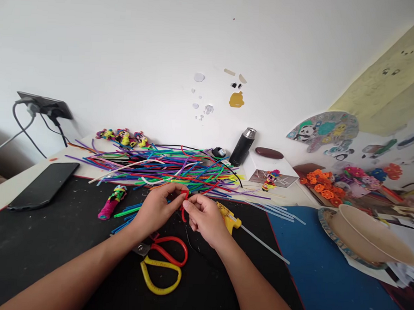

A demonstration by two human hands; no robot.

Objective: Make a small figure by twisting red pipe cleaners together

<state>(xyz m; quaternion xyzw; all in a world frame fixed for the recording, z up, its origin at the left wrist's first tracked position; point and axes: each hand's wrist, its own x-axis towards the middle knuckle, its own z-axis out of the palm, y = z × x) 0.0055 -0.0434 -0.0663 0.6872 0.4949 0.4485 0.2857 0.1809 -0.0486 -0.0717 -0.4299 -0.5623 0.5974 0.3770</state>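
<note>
Between my two hands is a short bent red pipe cleaner (184, 214), pinched over the black mat. My left hand (160, 207) grips its upper end with thumb and forefinger. From the other side my right hand (203, 217) closes its fingertips on the same piece. Below my left hand lie scissors (164, 266) with one red and one yellow handle; their blades are partly hidden under my wrist. Cut blue and green pipe cleaner pieces (129, 211) rest beside my left wrist. A yellow glue gun (229, 218) with a glue stick in it is partly behind my right hand.
A pile of colourful pipe cleaners (164, 166) spreads along the wall. Left are a phone (44, 186) and a small pipe cleaner figure (112, 203). Behind stand a black flask (242, 147) and a white box (272, 167). A bowl (369, 233) sits at right.
</note>
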